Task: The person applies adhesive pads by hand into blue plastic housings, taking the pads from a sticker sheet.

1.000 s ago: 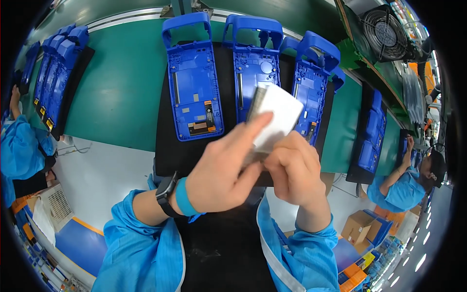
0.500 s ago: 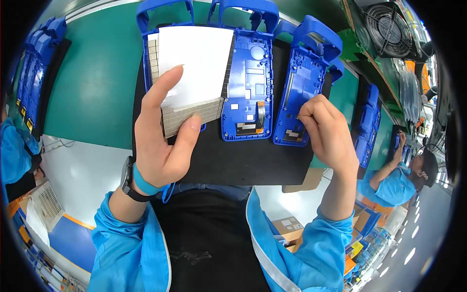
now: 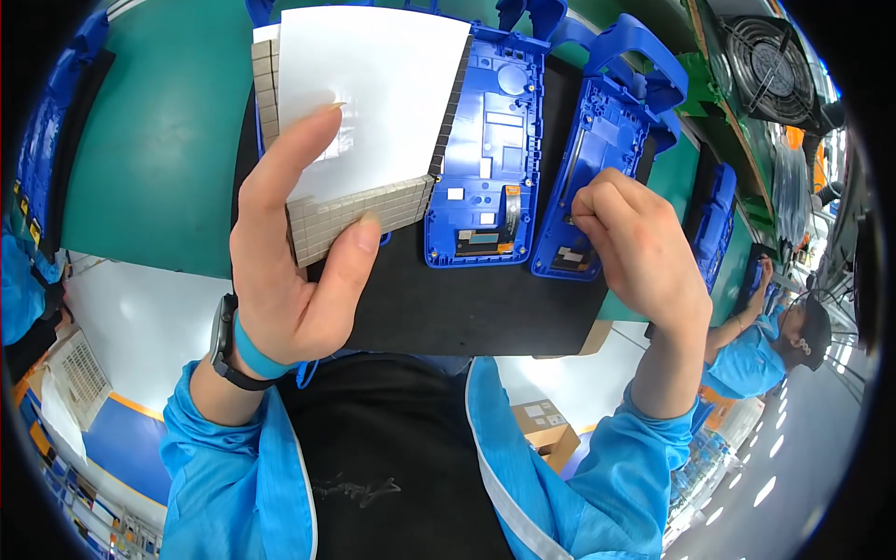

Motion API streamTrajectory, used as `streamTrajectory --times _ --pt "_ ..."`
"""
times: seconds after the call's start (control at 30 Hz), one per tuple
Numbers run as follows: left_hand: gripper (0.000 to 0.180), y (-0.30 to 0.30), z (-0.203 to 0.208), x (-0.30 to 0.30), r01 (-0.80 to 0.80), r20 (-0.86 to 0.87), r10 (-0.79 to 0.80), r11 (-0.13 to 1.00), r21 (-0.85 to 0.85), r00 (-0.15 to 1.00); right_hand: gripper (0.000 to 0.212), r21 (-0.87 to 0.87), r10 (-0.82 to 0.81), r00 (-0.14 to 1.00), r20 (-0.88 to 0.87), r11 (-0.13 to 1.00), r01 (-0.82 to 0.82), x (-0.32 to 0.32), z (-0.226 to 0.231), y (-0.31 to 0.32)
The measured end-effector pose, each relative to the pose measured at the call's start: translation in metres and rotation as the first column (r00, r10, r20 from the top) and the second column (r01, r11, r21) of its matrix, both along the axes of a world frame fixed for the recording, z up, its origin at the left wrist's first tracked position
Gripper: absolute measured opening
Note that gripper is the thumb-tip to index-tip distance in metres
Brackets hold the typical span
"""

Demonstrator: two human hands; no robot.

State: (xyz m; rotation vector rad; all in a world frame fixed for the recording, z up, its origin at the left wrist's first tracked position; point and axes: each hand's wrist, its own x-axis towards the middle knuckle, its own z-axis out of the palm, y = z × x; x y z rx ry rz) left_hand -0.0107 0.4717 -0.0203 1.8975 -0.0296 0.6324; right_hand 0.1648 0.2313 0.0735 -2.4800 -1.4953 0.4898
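Note:
My left hand (image 3: 294,257) holds a white backing sheet (image 3: 387,98) between thumb and fingers. Small grey square pads (image 3: 406,203) line the sheet's near and side edges. Under and beside it, a blue plastic housing (image 3: 504,117) lies with its inside facing up, a flat ribbon cable near its lower end. My right hand (image 3: 639,247) is closed in a pinch over the lower part of another blue housing (image 3: 597,140) on the right. Whatever sits between those fingertips is hidden. A further blue housing at the left is mostly covered by the sheet.
The housings lie on a black mat (image 3: 439,313) over a green tabletop (image 3: 154,149). More blue housings stand at far left (image 3: 56,140) and far right (image 3: 714,224). A fan (image 3: 761,70) is at the upper right. A co-worker in blue (image 3: 747,359) sits at the right.
The view has shifted slightly, and the sheet in my left hand appears larger and nearer. My right hand stays pinched over the right housing.

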Motion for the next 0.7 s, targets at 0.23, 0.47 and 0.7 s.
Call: streamTrajectory --times 0.23,0.47,0.7 --pt "0.065 0.0019 -0.0002 -0.0015 0.014 0.006 -0.014 1.000 0.009 1.000 0.014 -0.059 0.022 0.999 0.038 0.998 -0.019 -0.0006 0.0037 0.0017" --pt "0.066 0.0028 -0.0044 0.0004 0.016 0.054 -0.017 0.999 0.037 0.998 0.017 -0.014 0.032 0.997 0.069 0.999 -0.031 -0.0021 -0.0007 0.0013" --pt "0.061 0.0004 0.0003 0.0032 -0.001 0.080 0.000 1.000 0.012 0.997 0.019 0.014 0.043 0.996 0.072 0.999 -0.044 -0.0014 -0.0018 0.0012"
